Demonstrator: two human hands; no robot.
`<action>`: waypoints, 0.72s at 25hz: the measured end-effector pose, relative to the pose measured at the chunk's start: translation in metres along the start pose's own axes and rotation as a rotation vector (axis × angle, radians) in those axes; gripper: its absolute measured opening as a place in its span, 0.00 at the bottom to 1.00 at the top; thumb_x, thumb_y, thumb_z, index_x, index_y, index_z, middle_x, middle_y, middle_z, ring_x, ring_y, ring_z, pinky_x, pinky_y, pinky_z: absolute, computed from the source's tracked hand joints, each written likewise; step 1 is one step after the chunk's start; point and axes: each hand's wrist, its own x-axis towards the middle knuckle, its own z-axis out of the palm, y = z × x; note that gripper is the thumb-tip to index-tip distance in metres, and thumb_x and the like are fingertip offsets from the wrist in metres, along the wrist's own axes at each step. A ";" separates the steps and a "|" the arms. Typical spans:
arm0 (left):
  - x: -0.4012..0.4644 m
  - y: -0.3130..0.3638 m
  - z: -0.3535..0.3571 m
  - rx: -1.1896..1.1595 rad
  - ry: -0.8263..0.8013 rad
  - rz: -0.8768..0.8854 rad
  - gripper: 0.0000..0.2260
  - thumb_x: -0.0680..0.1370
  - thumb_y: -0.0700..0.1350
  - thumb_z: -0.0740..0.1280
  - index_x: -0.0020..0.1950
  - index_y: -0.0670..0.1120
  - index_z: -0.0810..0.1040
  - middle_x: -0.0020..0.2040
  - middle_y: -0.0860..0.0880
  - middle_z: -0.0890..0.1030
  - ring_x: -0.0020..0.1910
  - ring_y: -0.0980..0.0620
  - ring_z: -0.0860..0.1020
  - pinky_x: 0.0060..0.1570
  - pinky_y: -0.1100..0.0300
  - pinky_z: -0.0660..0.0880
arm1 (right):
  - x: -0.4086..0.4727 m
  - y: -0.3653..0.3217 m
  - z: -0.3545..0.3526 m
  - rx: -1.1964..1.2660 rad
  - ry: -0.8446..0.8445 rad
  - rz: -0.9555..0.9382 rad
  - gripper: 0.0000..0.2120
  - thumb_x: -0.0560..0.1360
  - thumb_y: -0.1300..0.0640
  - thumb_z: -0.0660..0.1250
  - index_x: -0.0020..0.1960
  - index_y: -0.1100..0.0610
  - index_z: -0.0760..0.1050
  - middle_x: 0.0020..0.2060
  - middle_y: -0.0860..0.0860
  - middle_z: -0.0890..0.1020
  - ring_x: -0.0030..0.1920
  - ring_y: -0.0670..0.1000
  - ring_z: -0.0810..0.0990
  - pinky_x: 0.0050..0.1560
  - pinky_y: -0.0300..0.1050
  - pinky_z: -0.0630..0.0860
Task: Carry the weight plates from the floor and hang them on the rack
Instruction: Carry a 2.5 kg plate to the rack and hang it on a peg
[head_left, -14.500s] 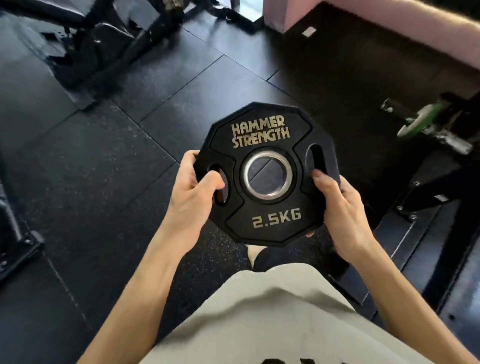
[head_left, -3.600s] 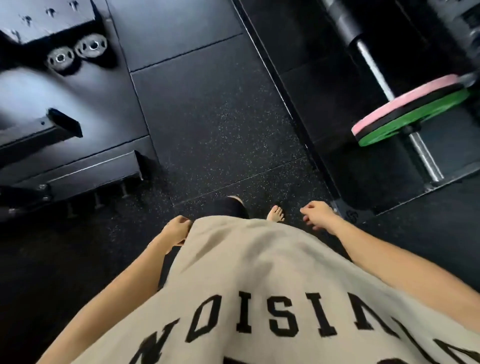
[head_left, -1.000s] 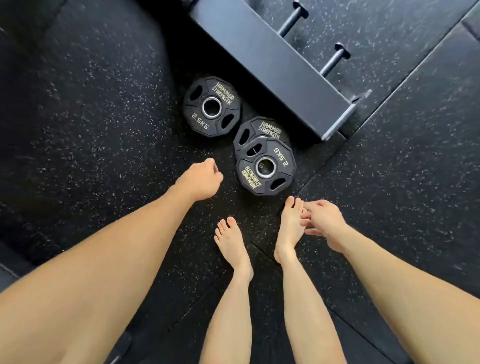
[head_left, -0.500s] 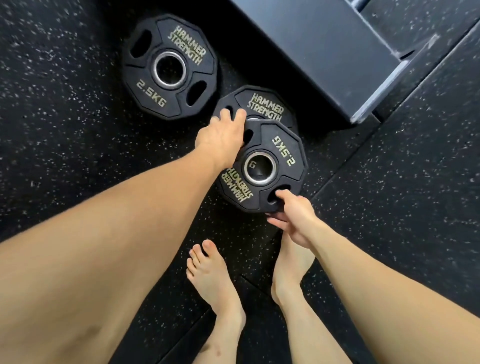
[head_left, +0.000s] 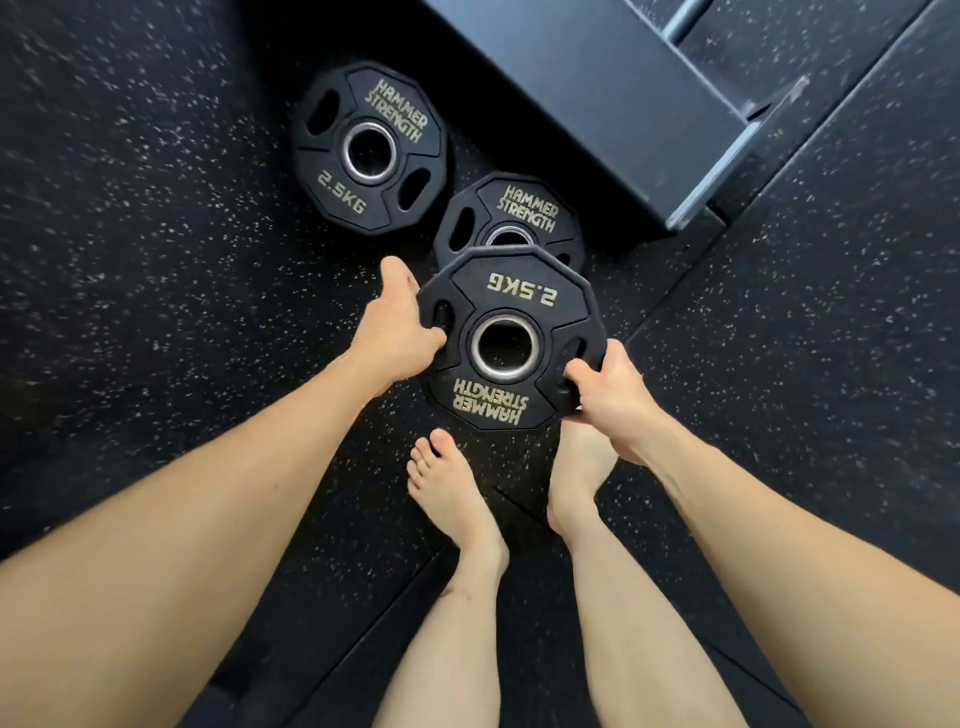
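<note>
Black plate (head_left: 511, 338) in both hands' grip, two plates seemingly floored

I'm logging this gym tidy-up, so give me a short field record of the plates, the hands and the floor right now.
held plate: black, marked 2.5KG, gripped at both side slots
left hand: shut on held plate's left edge
right hand: shut on its right edge
second plate: flat on floor, partly covered by held plate
third plate: flat on floor, apart, further left
floor: black speckled rubber mat
feet: bare, just below held plate
</note>
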 end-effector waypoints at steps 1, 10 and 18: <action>-0.024 0.000 -0.014 -0.123 0.025 -0.059 0.19 0.74 0.39 0.70 0.60 0.47 0.63 0.45 0.48 0.77 0.43 0.48 0.77 0.43 0.47 0.78 | -0.028 -0.012 -0.005 -0.030 -0.008 -0.045 0.14 0.80 0.56 0.60 0.64 0.56 0.65 0.55 0.53 0.77 0.54 0.54 0.79 0.52 0.57 0.81; -0.274 0.068 -0.128 -0.581 0.219 -0.123 0.07 0.78 0.41 0.61 0.55 0.47 0.72 0.46 0.56 0.77 0.46 0.54 0.74 0.45 0.60 0.71 | -0.295 -0.104 -0.056 -0.026 -0.041 -0.344 0.09 0.79 0.53 0.62 0.58 0.54 0.72 0.50 0.50 0.81 0.49 0.47 0.80 0.46 0.41 0.77; -0.533 0.128 -0.209 -1.371 0.301 0.126 0.06 0.81 0.44 0.60 0.48 0.47 0.76 0.39 0.53 0.79 0.38 0.57 0.77 0.40 0.63 0.75 | -0.542 -0.150 -0.108 -0.009 -0.092 -0.704 0.06 0.82 0.49 0.59 0.48 0.49 0.69 0.43 0.44 0.77 0.41 0.36 0.75 0.46 0.35 0.73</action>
